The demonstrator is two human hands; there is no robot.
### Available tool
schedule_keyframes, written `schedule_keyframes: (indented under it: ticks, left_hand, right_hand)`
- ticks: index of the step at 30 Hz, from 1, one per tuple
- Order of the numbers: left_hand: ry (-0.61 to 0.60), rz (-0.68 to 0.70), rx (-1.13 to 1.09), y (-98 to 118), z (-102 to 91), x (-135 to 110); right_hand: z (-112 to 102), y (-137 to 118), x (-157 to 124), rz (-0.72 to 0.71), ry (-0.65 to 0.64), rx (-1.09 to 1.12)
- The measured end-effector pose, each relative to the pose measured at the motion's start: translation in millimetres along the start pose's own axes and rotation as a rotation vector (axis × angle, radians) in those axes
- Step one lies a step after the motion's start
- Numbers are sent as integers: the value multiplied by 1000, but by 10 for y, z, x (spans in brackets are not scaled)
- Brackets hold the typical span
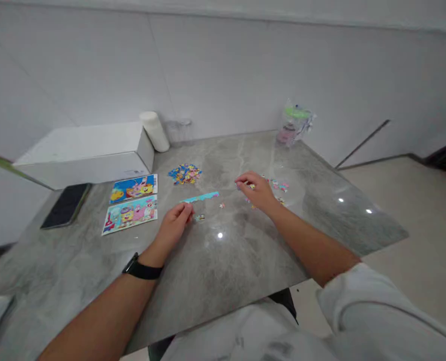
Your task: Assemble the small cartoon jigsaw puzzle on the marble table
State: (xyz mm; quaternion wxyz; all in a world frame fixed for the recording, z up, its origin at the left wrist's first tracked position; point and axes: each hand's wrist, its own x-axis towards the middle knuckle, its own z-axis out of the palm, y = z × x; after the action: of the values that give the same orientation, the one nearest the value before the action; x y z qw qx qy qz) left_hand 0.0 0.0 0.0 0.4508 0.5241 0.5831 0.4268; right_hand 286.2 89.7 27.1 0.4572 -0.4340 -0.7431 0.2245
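Note:
A narrow joined strip of light-blue jigsaw puzzle pieces [202,197] lies in the middle of the table. My left hand [176,220] is closed at the strip's left end; whatever its curled fingers hold is hidden. Beside those fingers is a small cluster of puzzle pieces [199,217]. My right hand [256,189] pinches what looks like a small puzzle piece [237,186] at its fingertips. Loose pinkish puzzle pieces [281,186] are scattered around and partly beneath that hand. Between the hands lies a single loose piece [222,205].
Farther back sits a pile of mixed puzzle pieces [185,174]. Two cartoon picture cards [131,214] and a dark phone [65,205] lie on the left. Behind them stand a white box [83,150] and a white roll [155,131]. A plastic bag with a green-lidded container [295,123] stands back right.

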Motion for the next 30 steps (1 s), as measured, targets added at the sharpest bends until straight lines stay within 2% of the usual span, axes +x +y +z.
schedule_keyframes:
  ticks: [3,5,7,11,14,17,22,25,30]
  left_hand:
    - [8,-2,-16,3,-5,3]
    - [8,-4,-22,5,-6,2]
    - [7,-4,-21,10,-5,0]
    - [14,2,-9,27,-1,-7]
    - [20,11,-1,36,1,-8]
    - [24,9,6,41,2,-7]
    - [17,-4,20,51,2,-13]
    - [7,-7,20,53,2,-15]
    - [11,2,21,46,3,-12]
  right_hand:
    - [-410,-109,104,11,183,-39]
    - [-681,-143,138,49,233,-65]
    - [-928,-124,133,106,214,-95]
    - [-1244,102,36,270,16,-223]
    - [-1301,368,-39,374,-161,-338]
    - [-1287,586,-74,412,-337,-496]
    - [-1273,738,-100,470,-584,-602]
    - [-1265,770,-116,473,-647,-636]
    - [-1228,805,-116,441,-669,-652]
